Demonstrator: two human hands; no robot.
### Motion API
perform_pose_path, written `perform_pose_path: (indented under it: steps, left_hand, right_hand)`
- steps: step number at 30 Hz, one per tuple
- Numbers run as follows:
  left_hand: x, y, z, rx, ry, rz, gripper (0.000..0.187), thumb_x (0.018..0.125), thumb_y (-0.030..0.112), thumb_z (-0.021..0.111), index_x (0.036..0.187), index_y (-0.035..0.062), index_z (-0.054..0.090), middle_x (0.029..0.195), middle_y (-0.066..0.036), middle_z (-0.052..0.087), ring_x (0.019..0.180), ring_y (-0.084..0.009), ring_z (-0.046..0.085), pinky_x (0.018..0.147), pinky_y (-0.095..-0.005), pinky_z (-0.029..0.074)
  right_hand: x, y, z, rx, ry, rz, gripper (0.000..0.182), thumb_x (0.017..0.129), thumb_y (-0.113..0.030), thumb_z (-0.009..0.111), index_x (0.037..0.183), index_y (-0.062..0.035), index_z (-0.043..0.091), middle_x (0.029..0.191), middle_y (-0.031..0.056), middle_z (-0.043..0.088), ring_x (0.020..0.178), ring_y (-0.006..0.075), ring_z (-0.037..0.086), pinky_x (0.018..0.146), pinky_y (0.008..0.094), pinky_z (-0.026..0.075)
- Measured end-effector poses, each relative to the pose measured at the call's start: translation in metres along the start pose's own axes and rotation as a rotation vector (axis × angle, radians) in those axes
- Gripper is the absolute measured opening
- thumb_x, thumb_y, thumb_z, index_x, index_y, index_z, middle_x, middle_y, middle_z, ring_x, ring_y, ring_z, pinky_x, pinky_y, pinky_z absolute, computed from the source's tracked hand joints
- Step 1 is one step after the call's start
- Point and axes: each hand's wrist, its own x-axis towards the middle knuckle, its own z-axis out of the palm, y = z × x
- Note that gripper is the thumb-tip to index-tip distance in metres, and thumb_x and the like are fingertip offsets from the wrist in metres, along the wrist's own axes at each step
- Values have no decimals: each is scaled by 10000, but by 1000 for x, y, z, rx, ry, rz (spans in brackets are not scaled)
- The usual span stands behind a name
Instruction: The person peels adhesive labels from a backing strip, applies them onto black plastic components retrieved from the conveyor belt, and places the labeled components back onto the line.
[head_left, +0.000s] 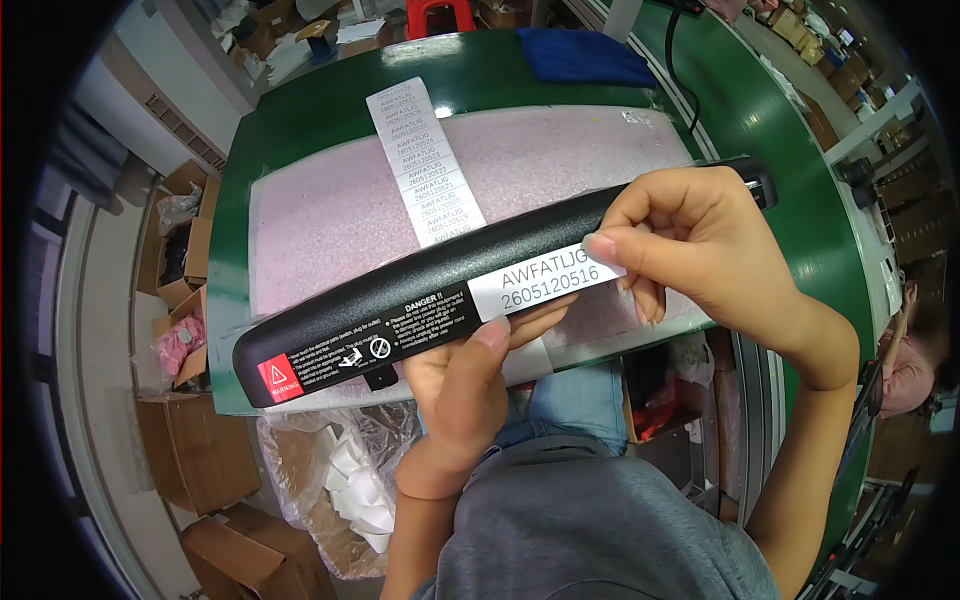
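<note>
A long black plastic housing (pixel 430 265) lies slanted across my view, with a red warning sticker (pixel 279 377) at its left end and white danger text beside it. My left hand (pixel 470 385) grips the housing from below, its thumb at the lower left corner of a white label (pixel 535 283). This label reads AWFATLJG 2605120516 and lies along the housing's front face. With thumb and curled fingers, my right hand (pixel 700 245) pinches the label's right end. Behind the housing, a strip of similar printed labels (pixel 420 165) runs over the foam pad.
The pinkish foam pad (pixel 310 220) rests on a green table (pixel 470 65). A blue cloth (pixel 585 57) lies at the back. Below the table's left front edge stands a plastic-lined bin (pixel 355 485) with white scraps. Cardboard boxes (pixel 195 450) stand at left; a seated person (pixel 908 370) is at far right.
</note>
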Motion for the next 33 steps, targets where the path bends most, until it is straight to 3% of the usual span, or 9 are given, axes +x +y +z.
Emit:
perform_pose_path:
  steps: [5, 8, 12, 17, 21, 23, 26, 30, 33]
  left_hand:
    - [1, -2, 2, -9, -2, 6, 428, 773, 39, 393, 1148, -151, 311, 1096, -293, 464, 1012, -379, 510, 869, -447, 454]
    - [3, -3, 15, 141, 186, 100, 391, 796, 124, 360, 1028, -182, 431, 940, -274, 555, 845, -369, 595, 759, -419, 521]
    - [4, -6, 11, 263, 215, 76, 364, 829, 147, 387, 1023, -155, 448, 938, -252, 561, 828, -330, 605, 743, -404, 529]
    - [5, -12, 7, 173, 237, 108, 348, 844, 156, 418, 1020, -142, 455, 939, -235, 567, 824, -303, 609, 727, -386, 536]
    - [5, -20, -7, 13, 170, 94, 259, 827, 63, 481, 1052, -63, 454, 988, -134, 531, 891, -187, 547, 773, -321, 491]
    - [8, -26, -12, 203, 208, 184, 226, 823, 68, 493, 1018, -46, 482, 963, -103, 536, 848, -148, 529, 751, -284, 458]
    - [9, -27, -11, 299, 230, 236, 204, 818, 74, 505, 991, -35, 501, 944, -81, 539, 817, -122, 514, 739, -259, 429]
    - [8, -27, -10, 284, 252, 244, 195, 808, 80, 518, 969, -30, 512, 930, -72, 542, 807, -114, 505, 743, -248, 406]
    - [8, -26, -6, 246, 266, 223, 199, 802, 80, 520, 968, -30, 514, 926, -76, 544, 821, -119, 510, 759, -255, 410]
  right_hand:
    - [0, -1, 0, 4, 3, 10, 102, 790, -42, 585, 751, 49, 560, 564, 46, 546, 448, 69, 525, 394, 171, 398]
    - [0, -1, 0, 9, 5, 16, 102, 789, -41, 584, 749, 50, 559, 563, 45, 546, 447, 70, 526, 394, 172, 399]
    - [0, -1, 0, 17, 7, 25, 103, 789, -41, 583, 747, 50, 558, 565, 47, 547, 447, 70, 526, 394, 172, 400]
    - [0, 0, -1, 11, 5, 22, 101, 788, -41, 584, 745, 47, 558, 568, 48, 548, 451, 72, 529, 397, 170, 404]
    - [0, 0, -1, -10, 12, 12, 115, 786, -57, 592, 743, 45, 561, 551, 38, 540, 454, 63, 524, 390, 181, 394]
    - [-1, 1, -1, -17, 20, 11, 122, 785, -65, 597, 742, 44, 563, 541, 34, 537, 454, 58, 521, 387, 187, 389]
    - [-2, 3, -4, -697, 92, -416, 145, 767, -89, 620, 700, 22, 553, 502, 39, 516, 424, 74, 509, 375, 224, 371]
    - [1, 19, 4, -961, 303, -714, 178, 730, -105, 650, 645, -12, 525, 480, 54, 491, 394, 129, 495, 373, 263, 365]
    - [6, 28, 6, -1007, 365, -815, 194, 703, -97, 662, 615, -35, 501, 483, 55, 485, 394, 169, 489, 372, 270, 369]
